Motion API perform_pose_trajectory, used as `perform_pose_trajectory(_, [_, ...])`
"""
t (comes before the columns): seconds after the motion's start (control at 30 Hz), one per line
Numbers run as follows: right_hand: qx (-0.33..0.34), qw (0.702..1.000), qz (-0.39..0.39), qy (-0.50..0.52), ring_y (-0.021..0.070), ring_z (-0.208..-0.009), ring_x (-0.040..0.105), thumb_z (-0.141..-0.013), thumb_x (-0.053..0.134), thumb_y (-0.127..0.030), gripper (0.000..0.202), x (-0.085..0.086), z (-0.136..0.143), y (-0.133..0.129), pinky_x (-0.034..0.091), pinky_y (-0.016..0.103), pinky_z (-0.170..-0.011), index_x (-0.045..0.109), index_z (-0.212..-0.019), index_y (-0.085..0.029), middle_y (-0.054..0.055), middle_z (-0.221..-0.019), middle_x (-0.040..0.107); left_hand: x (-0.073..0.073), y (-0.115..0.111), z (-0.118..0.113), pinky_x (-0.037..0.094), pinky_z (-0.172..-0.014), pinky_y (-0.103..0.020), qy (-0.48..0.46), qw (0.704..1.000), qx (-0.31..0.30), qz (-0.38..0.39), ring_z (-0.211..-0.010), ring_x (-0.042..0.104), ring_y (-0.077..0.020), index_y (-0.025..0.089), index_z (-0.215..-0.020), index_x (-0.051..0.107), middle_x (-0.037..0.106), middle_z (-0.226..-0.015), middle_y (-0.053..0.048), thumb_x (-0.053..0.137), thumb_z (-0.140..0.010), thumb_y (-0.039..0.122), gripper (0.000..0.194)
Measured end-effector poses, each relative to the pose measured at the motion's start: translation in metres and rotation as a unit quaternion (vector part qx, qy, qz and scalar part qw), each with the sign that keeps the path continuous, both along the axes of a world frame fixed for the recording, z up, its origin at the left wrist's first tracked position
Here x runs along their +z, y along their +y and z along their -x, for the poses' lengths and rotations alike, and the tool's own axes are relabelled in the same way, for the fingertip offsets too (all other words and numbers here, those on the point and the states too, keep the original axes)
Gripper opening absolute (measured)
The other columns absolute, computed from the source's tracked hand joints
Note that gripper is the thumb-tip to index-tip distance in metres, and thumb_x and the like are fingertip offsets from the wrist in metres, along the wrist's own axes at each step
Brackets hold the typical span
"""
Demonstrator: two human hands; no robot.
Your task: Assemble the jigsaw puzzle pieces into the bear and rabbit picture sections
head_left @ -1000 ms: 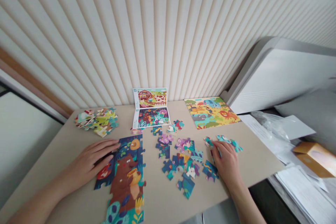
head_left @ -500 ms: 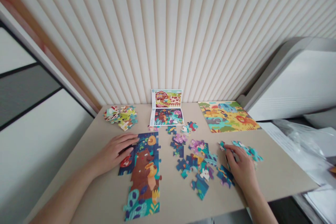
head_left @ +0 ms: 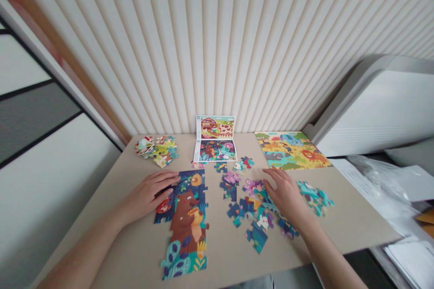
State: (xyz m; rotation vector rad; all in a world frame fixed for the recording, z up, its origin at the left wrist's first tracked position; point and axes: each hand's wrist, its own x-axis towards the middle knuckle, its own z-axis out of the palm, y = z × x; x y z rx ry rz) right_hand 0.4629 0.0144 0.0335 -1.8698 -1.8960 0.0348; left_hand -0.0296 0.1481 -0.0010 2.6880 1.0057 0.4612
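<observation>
Fingers apart, my left hand [head_left: 151, 194] rests on the upper left of the joined bear puzzle section [head_left: 188, 230], covering part of it. My right hand [head_left: 285, 189], fingers spread and holding nothing, is over the right side of the loose dark blue and purple pieces [head_left: 257, 235], hiding some of them. Several teal pieces [head_left: 315, 196] lie to the right of that hand. A folded picture card [head_left: 217, 150] stands at the back middle, showing a farm scene above and a bear scene below.
A heap of mixed pieces [head_left: 158, 148] lies at the back left. At the back right is a yellow safari picture [head_left: 293, 150]. White pleated panels [head_left: 210, 45] rise behind the table [head_left: 129, 253]. Papers and clear plastic [head_left: 376, 185] lie beyond its right edge.
My right hand has moved left and back, from beside the teal pieces to over the loose pieces, and its fingers have opened. My left hand stays on the bear section.
</observation>
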Motion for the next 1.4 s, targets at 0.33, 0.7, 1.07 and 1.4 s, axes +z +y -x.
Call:
perform_pose_trajectory(0.33, [0.021, 0.998, 0.050, -0.027, 0.0302, -0.131, 0.066, -0.097, 0.061, -0.035, 0.055, -0.017, 0.014, 0.088, 0.051, 0.042, -0.110, 0.061, -0.149, -0.016, 0.016, -0.140, 0.071, 0.005, -0.005, -0.007, 0.048, -0.122, -0.045, -0.021, 1.000, -0.002, -0.013, -0.140, 0.061, -0.0225, 0.034, -0.144, 0.068, 0.067, -0.150, -0.004, 0.053, -0.109, 0.037, 0.038])
perform_pose_trajectory(0.7, [-0.103, 0.992, -0.054, -0.049, 0.0378, -0.122, 0.067, -0.103, 0.057, -0.049, 0.055, 0.020, 0.038, 0.021, 0.052, 0.054, -0.106, 0.062, -0.147, -0.016, 0.021, -0.133, 0.069, 0.019, -0.013, -0.013, 0.051, -0.119, -0.044, -0.030, 0.999, 0.015, -0.043, -0.137, 0.063, -0.0221, 0.029, -0.147, 0.064, 0.068, -0.149, -0.007, 0.050, -0.109, 0.031, 0.041])
perform_pose_trajectory(1.07, [0.190, 0.977, -0.095, 0.033, 0.0317, -0.106, 0.073, -0.102, 0.065, -0.037, 0.037, 0.005, 0.260, -0.091, 0.064, 0.049, -0.095, 0.067, -0.135, -0.021, 0.014, -0.119, 0.074, 0.050, -0.127, 0.033, 0.053, -0.114, -0.044, -0.023, 0.987, 0.139, -0.072, -0.128, 0.066, -0.0244, 0.027, -0.141, 0.066, 0.070, -0.140, -0.008, 0.052, -0.109, 0.036, 0.036])
perform_pose_trajectory(1.4, [0.164, 0.982, -0.090, 0.017, 0.0337, -0.102, 0.072, -0.105, 0.063, -0.045, 0.034, -0.011, 0.282, -0.089, 0.062, 0.052, -0.091, 0.067, -0.129, -0.023, 0.014, -0.111, 0.073, 0.016, -0.206, 0.010, 0.058, -0.108, -0.044, -0.103, 0.975, 0.196, -0.038, -0.123, 0.067, -0.0240, 0.025, -0.135, 0.066, 0.072, -0.130, -0.010, 0.056, -0.105, 0.021, 0.032])
